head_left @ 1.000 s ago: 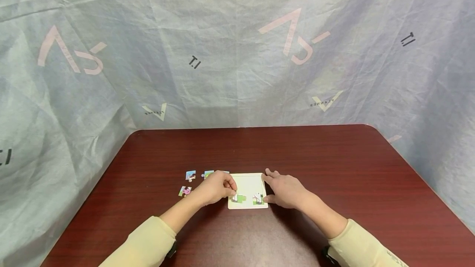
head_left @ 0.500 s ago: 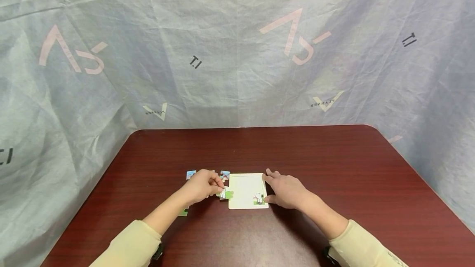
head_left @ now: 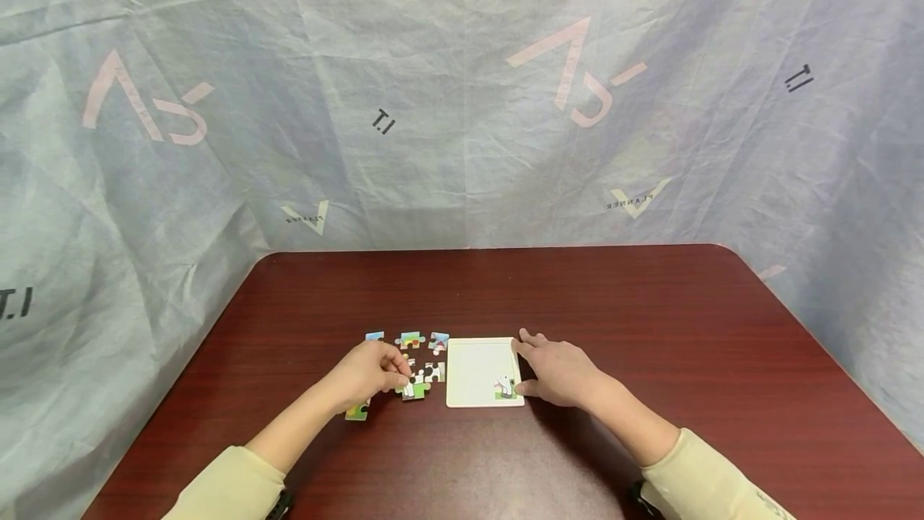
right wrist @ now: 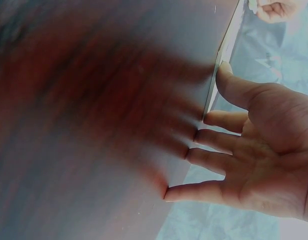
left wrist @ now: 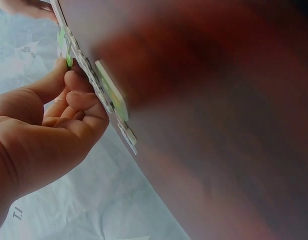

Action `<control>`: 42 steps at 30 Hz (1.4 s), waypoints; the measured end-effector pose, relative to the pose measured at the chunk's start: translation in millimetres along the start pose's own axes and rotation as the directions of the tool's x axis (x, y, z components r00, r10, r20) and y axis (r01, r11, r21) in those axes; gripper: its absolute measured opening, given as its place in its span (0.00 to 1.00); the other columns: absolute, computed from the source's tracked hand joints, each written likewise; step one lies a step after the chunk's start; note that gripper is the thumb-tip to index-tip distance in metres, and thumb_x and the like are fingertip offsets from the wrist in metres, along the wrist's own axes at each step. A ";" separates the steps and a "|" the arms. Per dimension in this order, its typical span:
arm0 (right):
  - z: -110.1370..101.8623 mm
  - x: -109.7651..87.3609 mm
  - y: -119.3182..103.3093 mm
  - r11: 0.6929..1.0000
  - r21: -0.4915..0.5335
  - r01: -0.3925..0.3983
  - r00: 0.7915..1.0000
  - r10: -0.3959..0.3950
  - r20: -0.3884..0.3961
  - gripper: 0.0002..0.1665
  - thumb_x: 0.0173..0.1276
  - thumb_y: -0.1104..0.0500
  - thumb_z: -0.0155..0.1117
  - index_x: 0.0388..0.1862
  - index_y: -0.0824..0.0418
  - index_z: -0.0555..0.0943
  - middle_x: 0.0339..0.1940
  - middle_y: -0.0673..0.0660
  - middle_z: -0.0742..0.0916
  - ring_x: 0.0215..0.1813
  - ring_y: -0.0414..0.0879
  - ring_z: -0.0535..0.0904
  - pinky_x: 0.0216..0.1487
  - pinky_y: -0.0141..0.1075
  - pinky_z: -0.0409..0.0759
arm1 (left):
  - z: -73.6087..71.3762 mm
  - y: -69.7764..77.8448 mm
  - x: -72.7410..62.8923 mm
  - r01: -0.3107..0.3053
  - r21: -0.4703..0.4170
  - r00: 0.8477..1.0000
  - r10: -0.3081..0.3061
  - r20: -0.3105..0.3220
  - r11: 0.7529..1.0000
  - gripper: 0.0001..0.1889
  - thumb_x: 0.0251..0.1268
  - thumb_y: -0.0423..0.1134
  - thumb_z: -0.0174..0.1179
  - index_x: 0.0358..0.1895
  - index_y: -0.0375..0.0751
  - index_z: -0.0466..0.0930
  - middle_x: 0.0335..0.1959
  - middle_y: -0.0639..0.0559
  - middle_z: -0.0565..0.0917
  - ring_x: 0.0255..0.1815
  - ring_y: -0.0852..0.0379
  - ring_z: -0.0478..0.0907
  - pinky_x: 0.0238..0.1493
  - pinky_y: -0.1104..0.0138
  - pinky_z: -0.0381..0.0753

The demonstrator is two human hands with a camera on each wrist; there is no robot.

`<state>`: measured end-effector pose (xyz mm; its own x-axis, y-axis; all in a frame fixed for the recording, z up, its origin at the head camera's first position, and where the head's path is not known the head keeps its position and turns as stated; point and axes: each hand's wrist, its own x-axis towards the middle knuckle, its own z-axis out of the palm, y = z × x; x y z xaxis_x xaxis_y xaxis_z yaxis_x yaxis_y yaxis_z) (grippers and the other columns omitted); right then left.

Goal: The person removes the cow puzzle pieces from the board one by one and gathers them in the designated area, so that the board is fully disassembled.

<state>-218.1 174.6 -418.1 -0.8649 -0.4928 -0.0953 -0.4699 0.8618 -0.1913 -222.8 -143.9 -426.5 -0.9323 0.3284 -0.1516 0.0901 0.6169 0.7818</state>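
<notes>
My left hand (head_left: pixel 366 371) pinches a green-and-white puzzle piece (head_left: pixel 416 392) between thumb and index finger, over the loose pieces left of the tray. In the left wrist view that puzzle piece (left wrist: pixel 68 56) stands tilted, its edge near the table, and the other fingers are curled in. A square cream puzzle tray (head_left: pixel 472 367) lies flat, with one puzzle piece (head_left: pixel 505 388) showing a white animal in its lower right corner. My right hand (head_left: pixel 559 373) rests at the tray's right edge, its fingers stretched out. In the right wrist view, the thumb and fingertips touch the tray's edge and the tabletop.
Several loose puzzle pieces lie left of the tray, among them a fruit-coloured piece (head_left: pixel 411 339), a blue one (head_left: pixel 439 342) and a green one (head_left: pixel 357 412); my left hand partly covers others. The dark red table (head_left: pixel 577 287) ends at a grey printed cloth (head_left: pixel 462 143).
My left hand has lifted the green-and-white puzzle piece off the tray and carried it left, over the loose pieces. The right hand has stayed at the tray's right edge.
</notes>
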 end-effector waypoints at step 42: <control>-1.5 -0.6 0.0 1.000 -0.003 0.005 1.000 -0.005 0.009 0.41 0.67 0.48 0.72 0.72 0.68 0.71 0.74 0.69 0.71 0.71 0.63 0.70 0.58 0.57 0.77 | -8.1 1.4 -11.3 0.032 0.073 0.999 -0.033 0.011 0.997 0.07 0.61 0.28 0.70 0.32 0.41 0.81 0.26 0.51 0.78 0.26 0.55 0.71 0.29 0.63 0.71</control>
<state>-217.8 175.1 -416.6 -0.8608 -0.4984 -0.1027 -0.4750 0.8594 -0.1889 -215.1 -152.5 -418.7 -0.9307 0.3162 -0.1839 0.0859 0.6776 0.7304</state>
